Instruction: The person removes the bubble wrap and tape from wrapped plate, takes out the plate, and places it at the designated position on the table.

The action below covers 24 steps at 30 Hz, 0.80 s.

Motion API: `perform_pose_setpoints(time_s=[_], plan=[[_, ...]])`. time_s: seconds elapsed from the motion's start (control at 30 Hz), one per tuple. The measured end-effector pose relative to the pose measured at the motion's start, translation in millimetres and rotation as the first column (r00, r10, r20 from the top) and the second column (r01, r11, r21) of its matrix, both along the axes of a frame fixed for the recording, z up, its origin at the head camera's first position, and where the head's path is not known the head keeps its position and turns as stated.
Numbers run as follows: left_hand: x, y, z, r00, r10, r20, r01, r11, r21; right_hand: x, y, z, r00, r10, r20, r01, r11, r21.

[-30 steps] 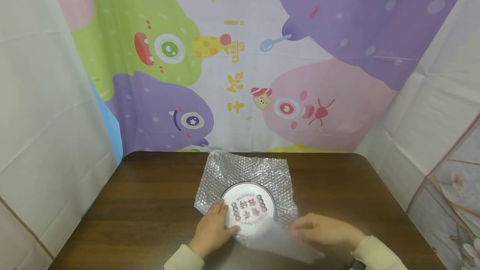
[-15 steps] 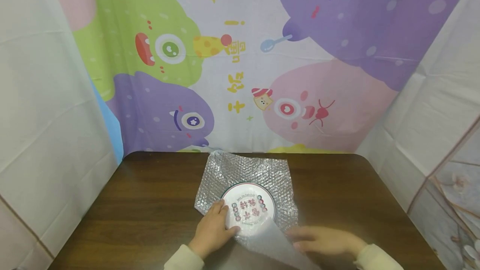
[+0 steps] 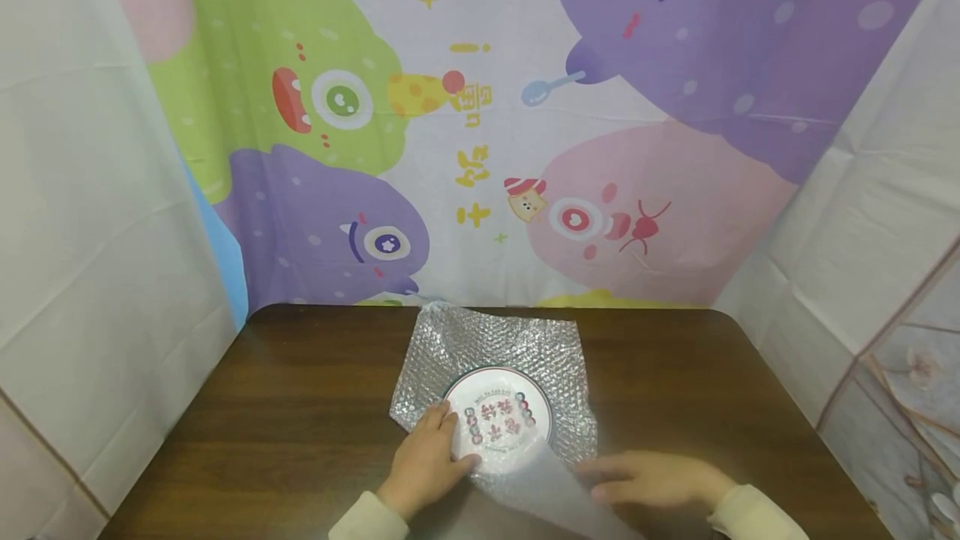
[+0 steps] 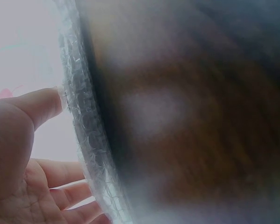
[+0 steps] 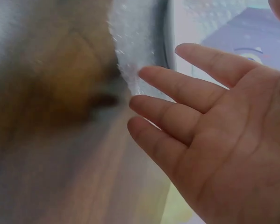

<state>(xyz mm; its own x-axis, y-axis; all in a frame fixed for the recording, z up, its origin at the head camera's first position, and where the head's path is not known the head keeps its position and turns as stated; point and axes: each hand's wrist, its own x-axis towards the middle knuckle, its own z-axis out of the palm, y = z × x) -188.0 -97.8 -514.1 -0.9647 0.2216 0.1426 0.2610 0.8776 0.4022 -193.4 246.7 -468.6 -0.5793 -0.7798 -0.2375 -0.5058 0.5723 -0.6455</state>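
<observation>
In the head view a round white plate (image 3: 491,417) with a dark rim and printed red characters lies on silvery bubble wrap (image 3: 517,342). A cloudy flap of the wrap (image 3: 536,486) covers the plate's near right edge. My left hand (image 3: 426,463) rests at the plate's left side, with fingers and thumb spread. My right hand (image 3: 652,477) is beside the flap, fingers extended toward its right edge. In the right wrist view its fingertips are at the wrap's edge (image 5: 135,44); whether they touch it I cannot tell. The left wrist view shows the thumb against bubble wrap (image 4: 86,116).
The dark brown wooden table (image 3: 300,423) extends on both sides of the wrap. A cartoon-print curtain (image 3: 480,123) hangs behind its far edge. Pale cloth walls (image 3: 90,232) stand at the left and right.
My right hand has moved slightly toward me and its fingers have straightened. The flap's free corner has shifted toward the near edge of the view. My left hand and the plate have stayed put.
</observation>
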Motion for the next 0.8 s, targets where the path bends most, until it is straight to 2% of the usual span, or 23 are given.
perform_pose_setpoints(time_s=[0.2, 0.33, 0.43, 0.57, 0.63, 0.8], plan=[[-0.4, 0.0, -0.5, 1.000, 0.001, 0.002, -0.001, 1.000, -0.001, -11.9, -1, 7.5, 0.992, -0.126, 0.017, 0.127, 0.991, -0.054], [-0.6, 0.0, -0.4, 1.000, 0.003, 0.004, -0.003, 1.000, -0.005, -22.3, -5, 8.7, 0.978, -0.207, -0.031, 0.202, 0.970, -0.135], [-0.5, 0.0, -0.4, 1.000, 0.003, 0.006, -0.003, 1.000, -0.004, -30.4, -10, 7.1, 0.953, -0.301, -0.037, 0.288, 0.937, -0.199], [-0.5, -0.1, -0.9, 1.000, 0.002, 0.001, -0.002, 1.000, -0.002, -40.4, -18, 2.4, 0.916, -0.396, 0.072, 0.399, 0.870, -0.290], [-0.6, -0.1, -1.1, 1.000, 0.001, -0.004, -0.001, 1.000, -0.003, -45.1, -22, -0.3, 0.898, -0.429, 0.096, 0.436, 0.840, -0.323], [-0.9, -0.2, -1.8, 1.000, 0.002, -0.020, -0.002, 1.000, -0.003, -56.8, -31, -8.4, 0.861, -0.508, 0.034, 0.477, 0.782, -0.401]])
